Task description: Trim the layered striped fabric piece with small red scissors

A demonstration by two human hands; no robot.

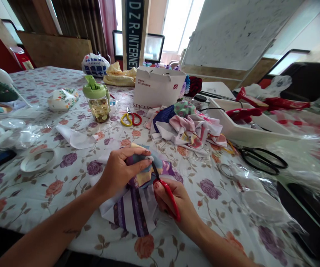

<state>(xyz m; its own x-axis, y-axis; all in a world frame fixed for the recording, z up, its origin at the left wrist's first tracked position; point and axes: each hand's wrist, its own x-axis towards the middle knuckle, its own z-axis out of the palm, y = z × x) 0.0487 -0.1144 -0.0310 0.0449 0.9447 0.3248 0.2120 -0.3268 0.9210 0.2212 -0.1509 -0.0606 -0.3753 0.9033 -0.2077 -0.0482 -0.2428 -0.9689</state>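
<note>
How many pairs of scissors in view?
3: a red-handled pair in the right hand; a yellow-and-red-handled pair on the floral tablecloth; black-handled shears by the clear plastic. More may be hidden under the fabric pile.

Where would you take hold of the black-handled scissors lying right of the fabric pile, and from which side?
Probably by the two looped handles of the black scissors, coming from the right: the loops lie on that side, open and reachable, while the blades point away toward the white tray.
</note>
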